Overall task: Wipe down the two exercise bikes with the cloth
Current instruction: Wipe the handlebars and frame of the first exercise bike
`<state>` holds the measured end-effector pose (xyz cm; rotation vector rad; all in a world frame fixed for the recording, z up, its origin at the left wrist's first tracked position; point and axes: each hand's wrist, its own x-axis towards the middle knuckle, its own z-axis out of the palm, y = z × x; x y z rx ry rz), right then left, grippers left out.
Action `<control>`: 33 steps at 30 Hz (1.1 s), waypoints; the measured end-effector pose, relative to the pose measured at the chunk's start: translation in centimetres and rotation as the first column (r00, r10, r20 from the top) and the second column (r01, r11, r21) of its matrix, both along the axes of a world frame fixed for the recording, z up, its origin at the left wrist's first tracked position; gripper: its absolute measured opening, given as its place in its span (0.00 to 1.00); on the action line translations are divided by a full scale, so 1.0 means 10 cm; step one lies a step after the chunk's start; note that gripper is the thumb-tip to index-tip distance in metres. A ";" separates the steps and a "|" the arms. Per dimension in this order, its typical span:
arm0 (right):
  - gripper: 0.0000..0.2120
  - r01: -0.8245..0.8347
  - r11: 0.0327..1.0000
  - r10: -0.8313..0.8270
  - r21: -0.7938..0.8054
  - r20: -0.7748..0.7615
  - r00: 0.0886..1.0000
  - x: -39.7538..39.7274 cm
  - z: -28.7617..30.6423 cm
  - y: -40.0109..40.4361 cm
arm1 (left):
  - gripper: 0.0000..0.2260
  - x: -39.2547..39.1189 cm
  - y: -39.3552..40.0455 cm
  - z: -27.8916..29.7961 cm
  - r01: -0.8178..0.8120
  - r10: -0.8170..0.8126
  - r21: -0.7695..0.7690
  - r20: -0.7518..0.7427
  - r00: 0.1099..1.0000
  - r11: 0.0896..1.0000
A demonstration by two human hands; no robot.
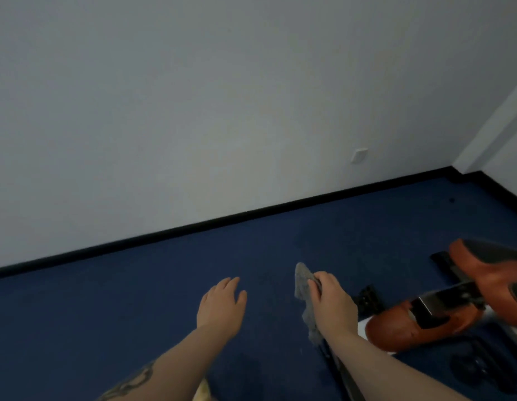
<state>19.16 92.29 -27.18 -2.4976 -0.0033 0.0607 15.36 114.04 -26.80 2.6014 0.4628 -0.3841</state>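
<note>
The right hand (329, 302) grips the grey cloth (305, 296) just left of the orange exercise bike (419, 322), seemingly ready for wiping, while the left hand (222, 305) hovers open-fingered farther left.

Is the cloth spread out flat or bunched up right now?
Bunched up. The grey cloth is gripped in the right hand, crumpled, one end sticking up past the fingers, the rest hanging below.

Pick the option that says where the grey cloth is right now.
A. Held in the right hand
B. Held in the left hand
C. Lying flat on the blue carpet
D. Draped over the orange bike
A: the right hand has its fingers curled round the grey cloth, while the left hand is open and holds nothing.
</note>
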 end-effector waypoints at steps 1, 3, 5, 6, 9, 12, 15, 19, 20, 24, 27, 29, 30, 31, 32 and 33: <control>0.09 0.022 1.000 -0.022 0.003 0.010 1.000 0.17 0.01 0.10 | 0.23 0.23 0.10 0.00 0.026 -0.026 0.006 -0.004 1.000 1.000; 0.09 0.067 0.998 -0.067 -0.003 0.028 0.997 0.54 -0.03 0.29 | 0.23 0.75 0.31 -0.04 0.102 -0.102 0.012 -0.002 0.995 0.995; 0.09 0.137 0.990 -0.136 -0.012 0.040 0.990 0.88 -0.08 0.44 | 0.23 1.24 0.44 -0.07 0.203 -0.203 0.013 -0.004 0.979 0.979; 0.09 0.188 0.982 -0.188 -0.008 0.047 0.981 1.04 -0.10 0.51 | 0.23 1.48 0.51 -0.09 0.254 -0.254 0.016 -0.005 0.967 0.967; 0.09 0.342 0.940 -0.341 -0.004 0.053 0.938 1.47 -0.07 0.64 | 0.24 2.22 0.66 -0.09 0.392 -0.391 0.024 -0.014 0.920 0.920; 0.09 0.450 0.893 -0.449 -0.007 0.057 0.892 1.87 -0.01 0.64 | 0.23 2.89 0.68 -0.08 0.501 -0.501 0.036 -0.009 0.865 0.865; 0.09 0.543 0.840 -0.542 -0.001 0.060 0.838 2.17 0.09 0.52 | 0.23 3.40 0.50 -0.09 0.599 -0.599 0.016 -0.025 0.801 0.801; 0.09 0.655 0.755 -0.654 -0.033 0.048 0.755 2.48 0.13 0.16 | 0.23 3.86 -0.01 -0.18 0.714 -0.715 -0.042 -0.008 0.699 0.698; 0.09 0.681 0.732 -0.680 -0.030 0.041 0.732 2.57 0.11 0.05 | 0.23 3.98 -0.16 -0.21 0.735 -0.736 -0.055 0.003 0.677 0.676; 0.09 0.727 0.683 -0.729 -0.075 -0.006 0.685 2.91 0.01 -0.39 | 0.23 4.47 -0.79 -0.29 0.817 -0.819 -0.082 0.012 0.574 0.571; 0.08 0.754 0.652 -0.758 -0.079 -0.023 0.652 3.17 0.01 -0.71 | 0.23 4.89 -1.21 -0.25 0.852 -0.857 -0.095 -0.013 0.516 0.514; 0.07 0.769 0.634 -0.773 -0.084 -0.031 0.634 3.36 0.04 -0.95 | 0.23 5.22 -1.52 -0.20 0.865 -0.870 -0.103 0.004 0.494 0.491; 0.07 0.786 0.613 -0.789 -0.080 -0.034 0.613 3.46 0.06 -1.07 | 0.22 5.37 -1.69 -0.15 0.866 -0.870 -0.114 0.016 0.492 0.488; 0.07 0.803 0.591 -0.807 -0.076 -0.036 0.590 3.56 0.07 -1.18 | 0.22 5.51 -1.85 -0.12 0.864 -0.869 -0.130 0.026 0.493 0.486; 0.08 0.815 0.574 -0.819 -0.076 -0.036 0.573 3.65 0.09 -1.28 | 0.22 5.64 -1.99 -0.10 0.864 -0.870 -0.145 0.034 0.492 0.482; 0.08 0.823 0.562 -0.827 -0.078 -0.035 0.561 3.75 0.09 -1.37 | 0.22 5.76 -2.11 -0.10 0.866 -0.874 -0.157 0.039 0.485 0.474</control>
